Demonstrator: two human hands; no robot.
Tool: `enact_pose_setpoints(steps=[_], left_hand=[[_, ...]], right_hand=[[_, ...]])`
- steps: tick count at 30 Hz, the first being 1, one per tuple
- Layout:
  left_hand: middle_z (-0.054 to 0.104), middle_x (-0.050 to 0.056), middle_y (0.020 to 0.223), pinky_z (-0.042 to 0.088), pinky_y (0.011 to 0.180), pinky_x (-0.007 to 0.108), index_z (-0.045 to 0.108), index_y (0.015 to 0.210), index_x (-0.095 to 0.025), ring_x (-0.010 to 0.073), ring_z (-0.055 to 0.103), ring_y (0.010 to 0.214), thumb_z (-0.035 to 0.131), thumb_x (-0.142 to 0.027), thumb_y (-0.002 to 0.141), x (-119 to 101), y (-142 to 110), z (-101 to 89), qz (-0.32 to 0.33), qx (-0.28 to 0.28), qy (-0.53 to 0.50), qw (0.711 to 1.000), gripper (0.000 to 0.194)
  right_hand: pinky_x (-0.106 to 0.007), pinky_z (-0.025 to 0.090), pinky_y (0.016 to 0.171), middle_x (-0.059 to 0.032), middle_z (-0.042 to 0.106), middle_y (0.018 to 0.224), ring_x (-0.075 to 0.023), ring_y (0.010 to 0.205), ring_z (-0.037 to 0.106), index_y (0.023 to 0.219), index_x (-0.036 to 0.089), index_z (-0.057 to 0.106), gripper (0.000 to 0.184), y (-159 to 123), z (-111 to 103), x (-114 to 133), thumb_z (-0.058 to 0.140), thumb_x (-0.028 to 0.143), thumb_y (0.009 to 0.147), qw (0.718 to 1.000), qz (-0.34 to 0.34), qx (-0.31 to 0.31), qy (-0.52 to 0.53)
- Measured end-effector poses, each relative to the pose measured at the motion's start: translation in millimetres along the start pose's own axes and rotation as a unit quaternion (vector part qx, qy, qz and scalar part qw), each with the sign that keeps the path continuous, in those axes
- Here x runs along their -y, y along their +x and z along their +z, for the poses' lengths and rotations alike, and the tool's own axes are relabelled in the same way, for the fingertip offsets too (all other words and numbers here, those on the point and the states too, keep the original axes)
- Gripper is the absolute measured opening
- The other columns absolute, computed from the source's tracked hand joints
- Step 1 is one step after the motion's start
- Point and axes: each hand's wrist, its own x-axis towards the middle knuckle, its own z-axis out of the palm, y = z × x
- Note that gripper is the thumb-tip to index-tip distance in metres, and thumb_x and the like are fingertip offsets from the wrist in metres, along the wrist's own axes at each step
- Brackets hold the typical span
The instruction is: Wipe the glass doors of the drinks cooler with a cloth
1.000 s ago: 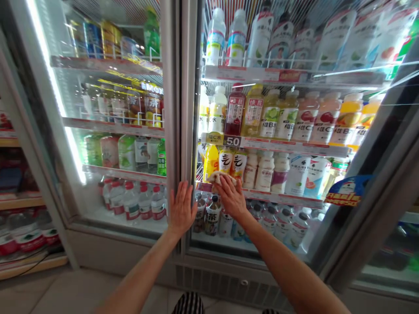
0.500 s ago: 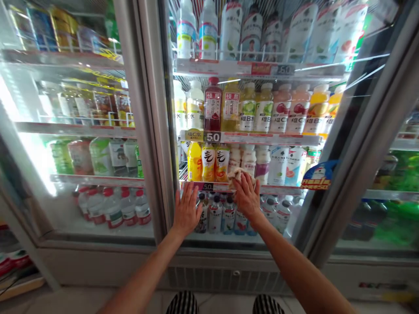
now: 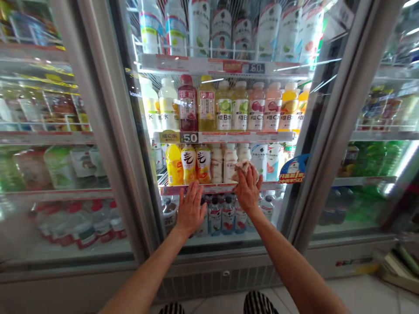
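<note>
cloth: beige, bunched cloth (image 3: 242, 168), on the glass door (image 3: 225, 242), below and right of the 5.0 price tag (image 3: 190, 138), in front of the lower-middle shelf row.
right grip: right grip (image 3: 248, 187) lies over the cloth, fingers extended, thumb out to the side; cloth is under the fingertips against the glass, not pinched by the thumb.
left grip: left grip (image 3: 190, 209) is bare and flat at the glass, fingers slightly spread, directly below the price tag. Holds nothing.
row below tag: orange bottle (image 3: 174, 165), two bottles with black characters (image 3: 195, 163), then white bottles (image 3: 230, 163), running rightward from below the tag; some sit just behind the cloth.
row above tag: red bottle (image 3: 187, 104) directly above; yellow-green, pink and orange drinks to the right.
top shelf: tall pale bottles, above the tag; second price tag (image 3: 256, 67) up and right of it.
bottom shelf: dark-capped bottles (image 3: 214, 218), below the tag, partly behind the left grip.
blue sticker: blue sticker (image 3: 293, 169), right of and below the tag, to the right of the cloth.
left bay: red-capped bottles (image 3: 78, 222), blurred, past the metal frame (image 3: 118, 131), down and left of the tag.
right bay: green bottles (image 3: 376, 157), far right of the tag.
base: vent grille (image 3: 212, 283), well below the tag; striped knees (image 3: 258, 303) at the bottom edge.
</note>
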Motion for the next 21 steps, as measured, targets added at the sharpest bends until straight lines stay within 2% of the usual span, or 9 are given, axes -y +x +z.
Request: enact_pose_setpoints(steps=[2, 5, 7, 9, 13, 15, 17, 21], left_hand=[[0.026, 0.016, 0.145, 0.017, 0.110, 0.049, 0.013, 0.141, -0.015, 0.0246, 0.018, 0.136, 0.046, -0.021, 0.084, -6, 4, 2.8, 0.008, -0.004, -0.006, 1.000, 0.067], [0.025, 0.016, 0.145, 0.018, 0.109, 0.050, 0.011, 0.142, -0.015, 0.0253, 0.018, 0.136, 0.048, -0.021, 0.083, -11, 5, 5.5, 0.023, -0.009, -0.012, 1.000, 0.070], [0.025, 0.016, 0.145, 0.018, 0.109, 0.050, 0.011, 0.142, -0.016, 0.0254, 0.018, 0.136, 0.048, -0.020, 0.082, -12, 5, 7.2, 0.030, -0.009, -0.016, 0.999, 0.070], [0.027, 0.016, 0.144, 0.019, 0.109, 0.050, 0.011, 0.142, -0.016, 0.0255, 0.019, 0.136, 0.049, -0.020, 0.082, -14, 8, 9.0, 0.032, -0.006, -0.017, 0.999, 0.070], [0.028, 0.017, 0.144, 0.019, 0.108, 0.050, 0.012, 0.142, -0.015, 0.0260, 0.019, 0.136, 0.049, -0.021, 0.082, -21, 19, 13.9, 0.031, -0.009, -0.025, 0.999, 0.070], [0.029, 0.017, 0.143, 0.019, 0.109, 0.050, 0.012, 0.142, -0.015, 0.0258, 0.019, 0.136, 0.049, -0.020, 0.082, -25, 22, 17.1, 0.032, -0.013, -0.030, 0.999, 0.070], [0.028, 0.017, 0.144, 0.018, 0.109, 0.050, 0.013, 0.142, -0.015, 0.0256, 0.019, 0.136, 0.049, -0.020, 0.082, -29, 22, 20.6, 0.035, -0.014, -0.035, 0.999, 0.070], [0.026, 0.015, 0.145, 0.016, 0.110, 0.049, 0.011, 0.142, -0.017, 0.0252, 0.020, 0.136, 0.050, -0.020, 0.082, -29, 20, 25.3, 0.045, -0.012, -0.039, 0.998, 0.071]], right_hand=[[-0.053, 0.018, 0.108, -0.0141, 0.036, 0.141, -0.0243, 0.138, 0.016, 0.134, 0.023, 0.038, 0.050, -14, -1, -4, 0.042, 0.018, 0.084, 1.000, 0.006, 0.013, 0.002], [-0.054, 0.020, 0.106, -0.0146, 0.033, 0.143, -0.0258, 0.137, 0.017, 0.136, 0.024, 0.033, 0.056, -57, -8, -13, 0.043, 0.016, 0.083, 0.999, 0.023, 0.049, -0.002], [-0.055, 0.022, 0.106, -0.0144, 0.032, 0.144, -0.0260, 0.137, 0.018, 0.137, 0.025, 0.032, 0.057, -76, -12, -22, 0.043, 0.014, 0.082, 0.997, 0.030, 0.068, -0.007], [-0.055, 0.021, 0.106, -0.0146, 0.031, 0.144, -0.0259, 0.137, 0.019, 0.137, 0.024, 0.031, 0.057, -73, -13, -35, 0.042, 0.014, 0.083, 0.997, 0.042, 0.067, -0.014], [-0.056, 0.020, 0.105, -0.0158, 0.028, 0.145, -0.0267, 0.137, 0.018, 0.140, 0.021, 0.025, 0.057, -27, -9, -64, 0.039, 0.018, 0.085, 0.995, 0.095, 0.002, -0.032], [-0.054, 0.021, 0.105, -0.0146, 0.025, 0.147, -0.0261, 0.137, 0.017, 0.141, 0.022, 0.023, 0.056, -16, -8, -73, 0.037, 0.018, 0.086, 0.994, 0.103, -0.009, -0.032], [-0.054, 0.021, 0.106, -0.0136, 0.021, 0.148, -0.0257, 0.138, 0.015, 0.141, 0.023, 0.020, 0.057, -27, -9, -76, 0.036, 0.018, 0.087, 0.993, 0.111, 0.004, -0.029], [-0.056, 0.022, 0.105, -0.0152, 0.018, 0.149, -0.0261, 0.138, 0.014, 0.143, 0.022, 0.012, 0.061, -75, -14, -77, 0.036, 0.019, 0.087, 0.990, 0.132, 0.040, -0.040]])
